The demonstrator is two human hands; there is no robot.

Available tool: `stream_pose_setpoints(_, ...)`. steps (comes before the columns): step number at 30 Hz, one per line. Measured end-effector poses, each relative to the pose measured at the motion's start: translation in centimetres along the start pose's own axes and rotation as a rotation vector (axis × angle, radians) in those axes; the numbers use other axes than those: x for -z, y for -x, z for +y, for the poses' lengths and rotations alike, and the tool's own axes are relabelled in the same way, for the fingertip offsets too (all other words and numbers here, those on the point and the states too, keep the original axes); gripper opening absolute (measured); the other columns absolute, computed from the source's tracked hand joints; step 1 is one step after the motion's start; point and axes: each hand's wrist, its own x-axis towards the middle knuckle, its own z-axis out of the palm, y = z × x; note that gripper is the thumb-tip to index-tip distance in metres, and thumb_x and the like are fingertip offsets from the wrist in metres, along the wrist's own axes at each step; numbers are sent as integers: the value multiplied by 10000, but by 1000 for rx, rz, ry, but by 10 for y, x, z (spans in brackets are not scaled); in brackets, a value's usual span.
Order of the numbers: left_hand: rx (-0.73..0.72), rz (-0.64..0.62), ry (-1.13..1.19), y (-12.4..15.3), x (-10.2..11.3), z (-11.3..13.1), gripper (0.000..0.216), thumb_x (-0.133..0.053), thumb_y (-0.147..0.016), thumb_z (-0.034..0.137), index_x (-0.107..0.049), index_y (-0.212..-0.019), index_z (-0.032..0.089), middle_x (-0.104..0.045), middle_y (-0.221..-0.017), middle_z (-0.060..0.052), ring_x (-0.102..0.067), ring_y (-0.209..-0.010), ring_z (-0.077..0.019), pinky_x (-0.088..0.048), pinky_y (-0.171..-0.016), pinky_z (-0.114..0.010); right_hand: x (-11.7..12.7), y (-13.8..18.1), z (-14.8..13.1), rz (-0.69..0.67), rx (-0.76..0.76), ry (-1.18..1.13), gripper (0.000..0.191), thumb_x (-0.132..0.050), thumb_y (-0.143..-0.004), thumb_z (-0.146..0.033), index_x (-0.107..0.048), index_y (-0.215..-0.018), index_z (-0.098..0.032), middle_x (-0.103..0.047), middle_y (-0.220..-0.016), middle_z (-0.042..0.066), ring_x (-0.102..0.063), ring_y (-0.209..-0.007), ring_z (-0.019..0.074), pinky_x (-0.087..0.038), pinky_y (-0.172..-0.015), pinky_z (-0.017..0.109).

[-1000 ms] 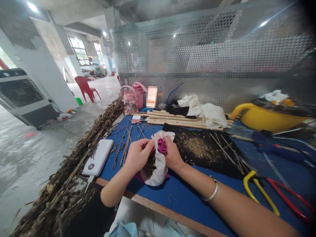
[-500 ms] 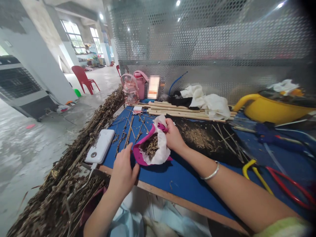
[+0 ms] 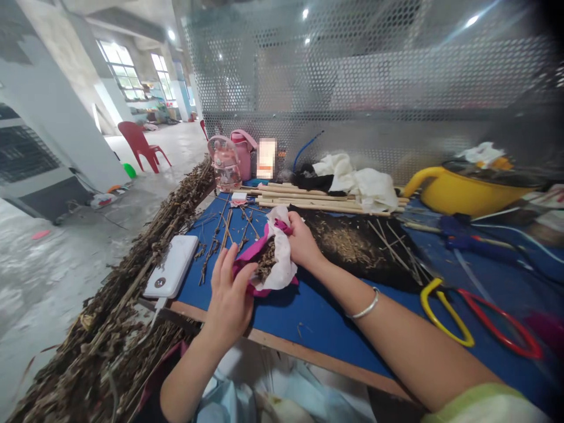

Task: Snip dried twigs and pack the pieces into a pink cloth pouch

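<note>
while your right hand (image 3: 302, 244) pinches the cloth (image 3: 277, 267) at mid-frame so the dried bits (image 3: 265, 265) stay cupped, your left hand (image 3: 229, 296), fingers spread, steadies its lower edge.

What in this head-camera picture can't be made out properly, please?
- Blurred label behind the pink bottle: smeared, unreadable.
- Yellow pot contents: hidden by its rim and the low viewing angle.
- Dry bits in the cloth: too small to identify; left hand covers the near edge.
- Right hand fingertips: hidden in the cloth folds.
- Scissors: blades blurred near the right edge.
</note>
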Motion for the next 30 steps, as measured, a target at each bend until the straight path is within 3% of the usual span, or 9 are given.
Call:
stream_pose_setpoints(3, -82, 7, -37, -11, -5, 8, 333, -526, -732, 81, -571, -1039, 201, -141, -1470, -87, -99, -1339, -324, -216, -1034, -542, -1, -1, 1, 9, -7, 7, 227, -587, -651, -257, -479, -843, -202, -572, -766, -23, -513, -703, 152, -380, -634, 252)
stream_pose_setpoints(9, -177, 44, 93, -20, 2, 16, 154, -539, -761, 154, -659, -793, 244, -385, -1356, -36, -252, -1291, -288, -272, -1022, -502, 1, 0, 2, 12, 3, 17, 225, -588, -659, -261, -487, -852, -204, -591, -786, -20, -524, -722, 156, -385, -652, 262)
stream_pose_setpoints(12, -22, 88, 160, -12, 5, 17, 171, -514, -781, 180, -670, -802, 249, -458, -1291, -42, -321, -1258, -270, -297, -1011, -482, 2, 2, 1, -6, 10, -4, 230, -593, -653, -259, -484, -847, -204, -591, -789, -18, -525, -734, 158, -389, -665, 264)
stream_pose_setpoints(14, 120, 64, 126, -5, 3, 15, 200, -521, -781, 232, -645, -937, 244, -418, -1332, -69, -294, -1276, -289, -272, -1011, -515, 2, 2, 0, -17, 25, -36, 210, -580, -659, -254, -474, -835, -204, -580, -772, -22, -523, -732, 156, -390, -661, 260)
stream_pose_setpoints(17, 345, -35, -75, 2, -3, 11, 663, -605, -698, 372, -389, -1282, 142, -238, -1424, -206, -130, -1322, -383, -156, -986, -637, 2, 2, 1, -8, 22, -88, 222, -585, -649, -251, -468, -831, -202, -569, -758, -25, -519, -718, 153, -396, -657, 260)
stream_pose_setpoints(19, 438, -108, -200, 2, -7, 8, 811, -621, -667, 394, -281, -1321, 57, -189, -1414, -287, -72, -1320, -420, -97, -963, -675, 0, 1, 4, 5, 8, -117, 251, -597, -636, -251, -474, -848, -199, -575, -769, -22, -520, -717, 152, -403, -669, 268)
stream_pose_setpoints(21, 428, -193, -227, -2, -9, 6, 632, -580, -702, 319, -383, -1239, 51, -229, -1397, -295, -99, -1317, -418, -114, -968, -664, -1, 1, 6, 18, 2, -141, 264, -597, -637, -249, -479, -867, -197, -580, -785, -17, -521, -720, 151, -409, -680, 276)
stream_pose_setpoints(25, 282, -316, -64, -16, -12, 12, 305, -408, -753, 86, -527, -1027, 142, -493, -1233, -169, -321, -1259, -316, -206, -996, -587, -1, 1, 8, 40, 8, -166, 266, -596, -644, -253, -479, -877, -199, -572, -784, -17, -514, -717, 149, -411, -681, 278)
stream_pose_setpoints(30, 277, -181, 286, -27, -15, 24, 260, -309, -837, 103, -546, -926, 162, -534, -1139, -122, -477, -1105, -220, -359, -952, -430, 2, 4, 8, 54, 14, -133, 212, -588, -667, -274, -473, -829, -200, -549, -752, -23, -493, -680, 142, -407, -672, 277)
